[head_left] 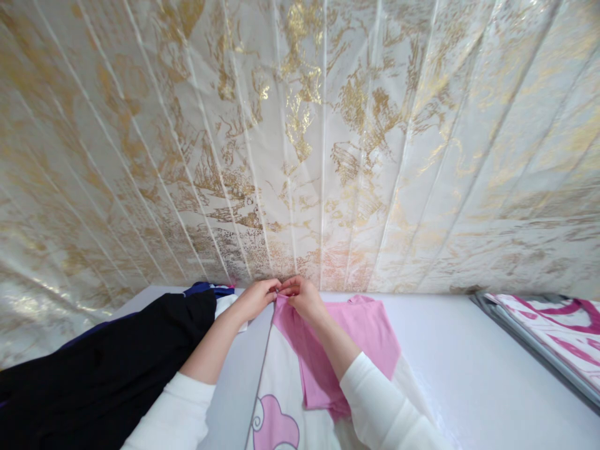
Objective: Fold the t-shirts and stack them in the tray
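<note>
A pink and white garment (pixel 365 328) lies spread on the white table (pixel 450 362), with a pink heart print near the bottom of the view. At its far edge, close to the curtain, my left hand (pixel 255 299) and my right hand (pixel 304 296) meet, fingers pinched together on the pink fabric's corner. Both forearms reach forward in white sleeves pushed up from the wrists.
A black garment (pixel 117 362) with a blue piece beside it lies heaped at the left. A grey tray holding a folded pink-and-white striped cloth (pixel 557 334) stands at the right edge. A white and gold curtain (pixel 300 137) hangs right behind the table.
</note>
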